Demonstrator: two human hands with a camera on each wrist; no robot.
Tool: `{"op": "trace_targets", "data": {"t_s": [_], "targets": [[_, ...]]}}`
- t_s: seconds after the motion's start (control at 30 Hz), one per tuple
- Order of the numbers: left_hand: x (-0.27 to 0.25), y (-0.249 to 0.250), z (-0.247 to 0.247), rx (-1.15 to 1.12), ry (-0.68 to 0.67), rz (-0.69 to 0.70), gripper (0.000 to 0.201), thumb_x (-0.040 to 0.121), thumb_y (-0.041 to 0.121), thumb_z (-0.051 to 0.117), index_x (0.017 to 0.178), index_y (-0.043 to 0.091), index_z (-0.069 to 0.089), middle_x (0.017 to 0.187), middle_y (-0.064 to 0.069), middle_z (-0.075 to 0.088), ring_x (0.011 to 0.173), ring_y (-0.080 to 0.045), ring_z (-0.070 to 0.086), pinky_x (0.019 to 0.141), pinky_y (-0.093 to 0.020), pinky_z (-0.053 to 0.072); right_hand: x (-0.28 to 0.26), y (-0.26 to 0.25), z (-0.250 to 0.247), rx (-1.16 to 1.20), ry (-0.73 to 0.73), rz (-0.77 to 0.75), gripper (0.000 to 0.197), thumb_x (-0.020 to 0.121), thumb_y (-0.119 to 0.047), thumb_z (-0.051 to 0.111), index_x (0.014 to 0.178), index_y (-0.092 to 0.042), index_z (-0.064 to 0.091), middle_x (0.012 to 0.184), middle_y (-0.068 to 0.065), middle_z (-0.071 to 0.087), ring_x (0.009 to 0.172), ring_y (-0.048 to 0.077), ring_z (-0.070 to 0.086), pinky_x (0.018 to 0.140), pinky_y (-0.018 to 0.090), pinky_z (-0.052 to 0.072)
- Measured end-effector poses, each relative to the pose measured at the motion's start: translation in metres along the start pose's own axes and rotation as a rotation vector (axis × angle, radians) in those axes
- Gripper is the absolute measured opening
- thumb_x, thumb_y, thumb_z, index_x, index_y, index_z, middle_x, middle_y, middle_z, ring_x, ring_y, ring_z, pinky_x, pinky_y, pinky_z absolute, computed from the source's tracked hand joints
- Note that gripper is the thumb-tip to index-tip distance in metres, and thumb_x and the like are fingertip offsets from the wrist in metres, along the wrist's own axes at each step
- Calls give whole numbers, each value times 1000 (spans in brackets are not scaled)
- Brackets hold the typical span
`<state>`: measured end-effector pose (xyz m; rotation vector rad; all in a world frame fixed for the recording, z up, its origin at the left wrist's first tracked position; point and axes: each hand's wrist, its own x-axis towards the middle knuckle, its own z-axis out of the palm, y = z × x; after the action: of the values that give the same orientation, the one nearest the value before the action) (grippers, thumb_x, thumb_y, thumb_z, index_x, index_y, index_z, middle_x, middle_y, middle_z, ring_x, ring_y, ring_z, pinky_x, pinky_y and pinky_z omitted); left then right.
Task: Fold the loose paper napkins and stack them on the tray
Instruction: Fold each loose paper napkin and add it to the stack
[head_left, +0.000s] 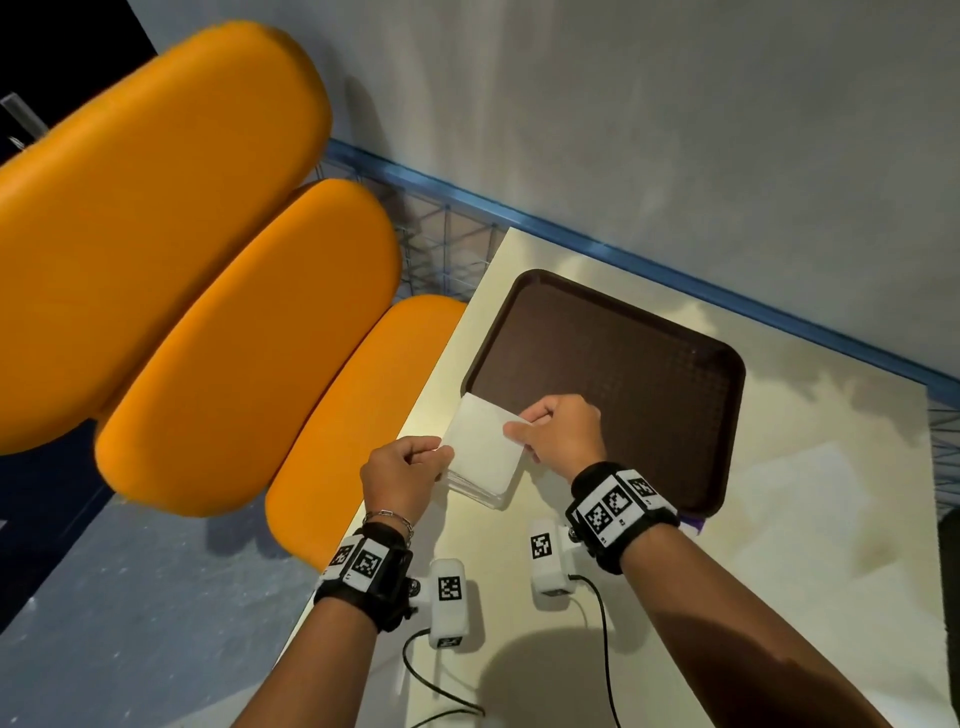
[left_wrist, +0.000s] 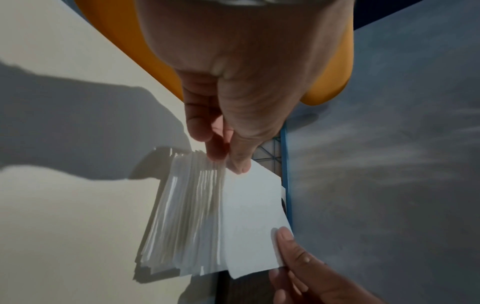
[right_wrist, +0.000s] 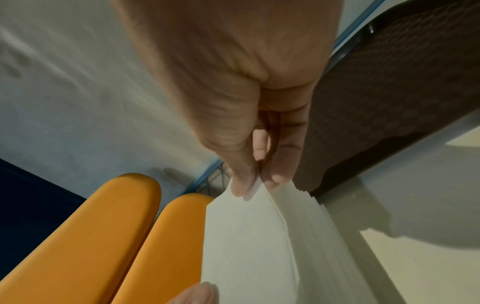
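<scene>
A pile of white paper napkins (head_left: 480, 480) (left_wrist: 182, 216) sits on the cream table (head_left: 810, 467) just left of the dark brown tray (head_left: 649, 364), whose ribbed floor holds nothing. The top napkin (head_left: 480, 441) (left_wrist: 253, 216) (right_wrist: 246, 236) is lifted off the pile. My left hand (head_left: 441, 454) (left_wrist: 233, 162) pinches its near-left corner between thumb and fingers. My right hand (head_left: 519, 423) (right_wrist: 255, 183) pinches the opposite corner at the tray's near-left rim. Both hands hold the sheet stretched flat above the pile.
Three orange padded seat cushions (head_left: 234, 338) run along the table's left edge. A blue metal rail (head_left: 519, 208) with mesh borders the far side, with a grey wall behind. The grey floor (head_left: 130, 597) lies below left. Cables (head_left: 602, 639) trail across the near tabletop.
</scene>
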<state>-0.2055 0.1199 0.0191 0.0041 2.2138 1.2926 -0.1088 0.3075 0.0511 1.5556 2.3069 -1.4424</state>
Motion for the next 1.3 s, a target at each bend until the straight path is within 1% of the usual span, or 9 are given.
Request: {"op": "trace_targets", "data": {"t_s": [0.13,0.33,0.4,0.5,0.6,0.77,1.03,1.17,1.3], "targets": [[1,2,1,74,23,7,16,83,28,87,96,21,81,80,6,77,79,-12,72,64,-18,51,5,5,4,-2,15,34,21,77,-24,95,80,-21,75,91,5,76,71,20,75,74,37,67],[2,5,0,202,23,-16,34,79,38,90,105,20,78,96,5,73,95,-20,67,80,-29,51,2,7,1,25,35,64,33,69,-31,100,85,-26,72,102,4,73,82,20,75,80,41,66],[1,6,-2,245,50,-8,42,78,43,89,109,19,76,100,4,71,101,-22,66,81,-32,48,-3,13,-8,65,65,57,41,68,-36,100,94,-25,71,100,2,73,87,19,74,77,35,65],[-6,11,-5,275,113,46,47,77,48,88,113,21,74,105,2,70,105,-23,63,82,-35,46,-22,32,-38,138,120,71,46,71,-36,99,105,-21,71,96,-2,74,86,13,73,56,14,53],[-26,16,3,291,122,140,43,77,47,88,110,22,75,103,1,71,105,-25,64,87,-44,53,-54,83,-77,102,195,111,43,75,-33,96,107,-18,72,94,-4,74,86,10,70,63,10,46],[-80,23,44,350,-26,261,31,81,41,85,103,22,75,98,3,71,96,-21,64,83,-35,46,-125,217,-132,-156,289,277,53,74,-38,91,117,-19,68,117,6,67,108,25,68,97,39,55],[-182,3,155,475,-376,304,25,78,40,89,92,26,74,87,8,73,86,-5,66,69,-10,38,-213,351,-173,-423,186,437,67,83,-46,86,136,-19,54,130,9,54,123,27,58,100,32,49],[-227,-16,206,564,-536,276,26,79,43,89,92,26,75,88,13,72,85,0,65,70,-12,42,-221,376,-166,-412,143,368,74,86,-49,83,142,-15,49,136,8,51,128,25,56,108,30,43],[-260,-35,243,671,-629,199,19,82,39,83,94,28,72,88,16,72,90,-7,68,72,-15,49,-217,387,-158,-348,98,343,79,89,-43,81,148,-7,42,144,10,55,137,26,53,113,31,41]]}}
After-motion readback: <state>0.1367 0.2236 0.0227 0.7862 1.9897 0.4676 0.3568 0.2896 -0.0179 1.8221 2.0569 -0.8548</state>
